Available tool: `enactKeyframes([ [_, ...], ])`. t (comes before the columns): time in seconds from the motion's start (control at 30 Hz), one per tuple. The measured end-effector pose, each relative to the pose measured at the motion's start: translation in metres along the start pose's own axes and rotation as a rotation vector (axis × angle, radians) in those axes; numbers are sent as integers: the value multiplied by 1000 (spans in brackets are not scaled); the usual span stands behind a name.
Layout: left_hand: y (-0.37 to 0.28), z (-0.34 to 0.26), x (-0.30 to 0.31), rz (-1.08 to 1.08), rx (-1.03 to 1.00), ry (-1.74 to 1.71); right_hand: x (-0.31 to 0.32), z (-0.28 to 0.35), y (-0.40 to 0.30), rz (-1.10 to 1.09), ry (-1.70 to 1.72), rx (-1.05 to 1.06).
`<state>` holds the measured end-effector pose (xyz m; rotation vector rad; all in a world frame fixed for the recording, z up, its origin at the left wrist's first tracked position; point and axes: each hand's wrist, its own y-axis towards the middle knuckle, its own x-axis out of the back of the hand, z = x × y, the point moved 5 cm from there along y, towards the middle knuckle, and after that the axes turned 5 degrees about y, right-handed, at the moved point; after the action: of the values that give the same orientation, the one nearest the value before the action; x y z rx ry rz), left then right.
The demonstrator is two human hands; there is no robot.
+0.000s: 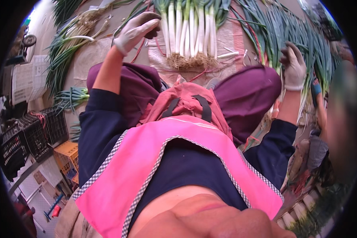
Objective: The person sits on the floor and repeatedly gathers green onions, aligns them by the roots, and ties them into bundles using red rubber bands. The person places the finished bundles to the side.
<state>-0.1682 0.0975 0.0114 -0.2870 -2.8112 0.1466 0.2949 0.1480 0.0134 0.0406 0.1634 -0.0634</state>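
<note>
A row of leeks [193,29] lies in front of me, white shanks side by side and roots towards my knees. It rests on a pale woven sheet [235,34] with a reddish stripe. My left hand [138,31], in a pale glove with dark fingers, hovers at the row's left edge. Its fingers are loosely bent, with nothing visible in them. Over by my right knee, my right hand [294,67] is raised in a like glove, thumb and fingers apart. Beside it spreads a large pile of leeks [303,38]. Red twine [200,74] runs below the roots.
Loose leeks [74,44] with tangled roots lie at left, above a small leek bundle [73,96]. Black plastic crates [37,134], a yellow crate [67,156] and a white crate [29,77] stand farther left. Another person's arm [321,113] reaches to the pile at right.
</note>
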Motion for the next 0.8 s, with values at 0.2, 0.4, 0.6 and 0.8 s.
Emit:
enactKeyframes([
  [0.2,-10,-29,-31,28,-99,-85,-135,-125,45,394,-491,-257],
  [0.4,-30,-28,-31,-63,-33,-88,-139,-305,-4,272,-1293,-350],
  [0.6,-44,-18,-40,-55,36,-104,-146,-326,-27,148,-1122,-481],
  [0.8,-27,2,-38,-83,1,-62,-185,-258,-14,138,248,-646],
])
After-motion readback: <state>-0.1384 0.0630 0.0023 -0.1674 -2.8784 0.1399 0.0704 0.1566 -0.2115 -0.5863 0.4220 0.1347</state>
